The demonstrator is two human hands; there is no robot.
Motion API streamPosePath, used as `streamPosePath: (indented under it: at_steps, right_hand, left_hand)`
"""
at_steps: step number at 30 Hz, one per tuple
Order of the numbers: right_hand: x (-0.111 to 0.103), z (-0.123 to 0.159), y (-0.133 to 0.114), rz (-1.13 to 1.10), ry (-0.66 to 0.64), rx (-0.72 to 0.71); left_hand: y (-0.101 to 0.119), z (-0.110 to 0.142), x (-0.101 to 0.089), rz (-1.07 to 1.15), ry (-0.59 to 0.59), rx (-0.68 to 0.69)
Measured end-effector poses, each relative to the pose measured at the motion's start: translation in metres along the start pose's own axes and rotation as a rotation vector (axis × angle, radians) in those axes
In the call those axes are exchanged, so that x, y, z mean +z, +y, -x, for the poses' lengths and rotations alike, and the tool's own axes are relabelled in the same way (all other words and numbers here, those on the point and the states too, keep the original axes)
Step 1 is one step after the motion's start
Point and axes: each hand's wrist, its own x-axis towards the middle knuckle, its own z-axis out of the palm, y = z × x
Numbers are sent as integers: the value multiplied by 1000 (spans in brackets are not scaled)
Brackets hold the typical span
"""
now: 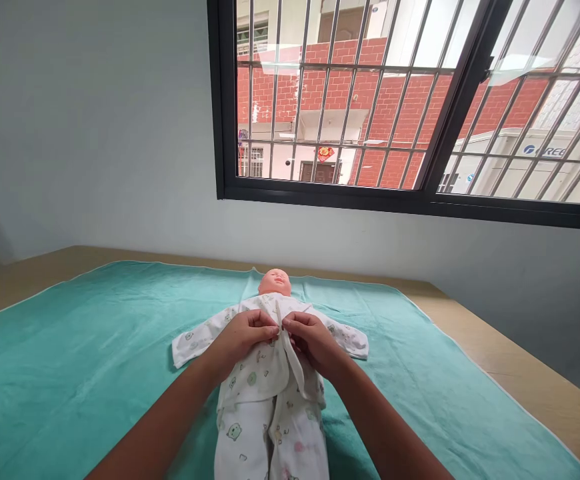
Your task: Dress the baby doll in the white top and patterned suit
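Observation:
A baby doll [275, 283] lies on its back, its head toward the wall. It wears a white printed baby jacket [255, 380] with long sleeves spread to both sides, and matching trousers [245, 443]. At the chest, my left hand [251, 333] pinches one front edge of the jacket. My right hand [313, 337] pinches the other front edge close beside it. The fingertips of both hands nearly meet, and whatever fastener is between them is hidden. Below my hands the jacket's front edges hang apart.
A green cloth [95, 353] covers most of the wooden table [510, 353], whose bare wood shows at the back and right. Behind it stand a pale wall [95, 133] and a dark-framed window [320, 193] with metal bars.

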Motion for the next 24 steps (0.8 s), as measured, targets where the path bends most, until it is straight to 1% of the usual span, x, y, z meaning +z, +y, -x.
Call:
streamPosePath:
  at_steps: [4, 13, 20, 24]
  right_hand:
    - [1, 0, 0, 55, 2, 13]
    - [2, 0, -1, 105, -27, 10]
    - [1, 1, 0, 141, -24, 12]
    - [-3, 1, -2, 145, -57, 32]
  left_hand:
    - [-4, -2, -1, 32, -2, -11]
    - [1, 3, 0, 81, 7, -12]
    - [0, 2, 0, -11, 39, 13]
    - [1, 3, 0, -79, 67, 12]
